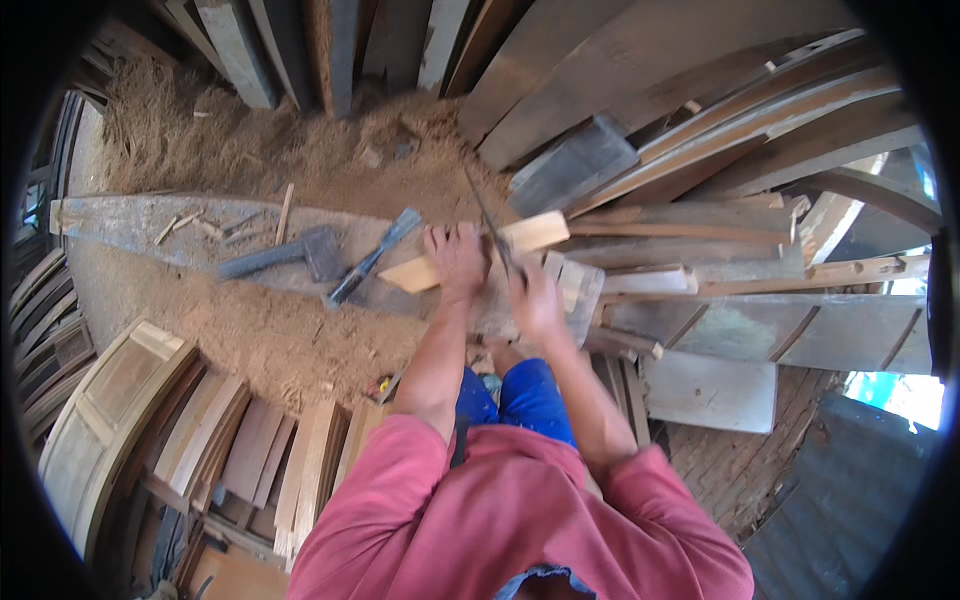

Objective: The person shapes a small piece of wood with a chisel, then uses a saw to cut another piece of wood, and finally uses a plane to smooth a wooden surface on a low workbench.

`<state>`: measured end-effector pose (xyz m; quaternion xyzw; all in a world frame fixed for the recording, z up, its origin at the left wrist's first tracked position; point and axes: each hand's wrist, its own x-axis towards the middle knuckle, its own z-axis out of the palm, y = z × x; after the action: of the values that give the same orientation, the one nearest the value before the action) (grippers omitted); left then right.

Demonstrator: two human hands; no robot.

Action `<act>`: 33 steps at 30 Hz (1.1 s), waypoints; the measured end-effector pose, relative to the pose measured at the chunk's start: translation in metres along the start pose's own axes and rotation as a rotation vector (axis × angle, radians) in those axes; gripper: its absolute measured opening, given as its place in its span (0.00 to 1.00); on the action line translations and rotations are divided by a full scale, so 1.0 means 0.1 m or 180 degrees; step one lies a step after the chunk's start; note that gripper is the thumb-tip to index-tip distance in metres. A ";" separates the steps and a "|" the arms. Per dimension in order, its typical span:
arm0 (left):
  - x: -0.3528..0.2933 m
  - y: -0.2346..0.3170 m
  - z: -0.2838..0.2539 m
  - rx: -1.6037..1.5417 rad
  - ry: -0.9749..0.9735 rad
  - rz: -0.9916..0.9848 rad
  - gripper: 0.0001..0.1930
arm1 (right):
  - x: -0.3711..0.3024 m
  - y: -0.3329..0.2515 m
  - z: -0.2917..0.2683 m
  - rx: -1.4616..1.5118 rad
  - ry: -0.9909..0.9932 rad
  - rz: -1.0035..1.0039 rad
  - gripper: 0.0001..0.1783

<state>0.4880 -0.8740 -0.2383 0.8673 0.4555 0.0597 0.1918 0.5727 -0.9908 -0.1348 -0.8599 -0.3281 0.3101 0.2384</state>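
A short pale wooden piece with a slanted left end lies across the narrow plank bench in front of me. My left hand grips it from above, fingers curled over its far edge. In my right hand is the handle of a handsaw. Its thin blade points away from me and crosses the piece just right of my left hand; the handle is mostly hidden by my fingers. A chisel lies left of the piece. Beyond it rests a dark mallet.
Sawdust covers the ground on both sides of the bench. Long boards lean and lie stacked at the far right. Upright planks stand at the back. Panelled wooden pieces and cut boards fill the near left.
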 end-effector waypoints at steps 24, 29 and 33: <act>-0.03 0.05 0.02 0.0002 0.0024 0.0155 0.09 | 0.39 -0.08 0.13 0.0298 0.0380 -0.0089 0.17; -0.03 -0.05 0.02 0.0094 0.0152 -0.0076 0.08 | -0.89 -0.06 -0.41 0.0387 0.0088 -0.0042 0.19; 0.05 0.05 -0.05 0.0037 0.0217 -0.0005 0.08 | -1.03 0.00 -0.45 0.0759 -0.0143 0.0611 0.20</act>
<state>0.4934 -0.8713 -0.2316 0.8655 0.4628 0.0864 0.1711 0.5429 -1.0734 -0.0644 -0.8457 -0.2105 0.3874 0.3008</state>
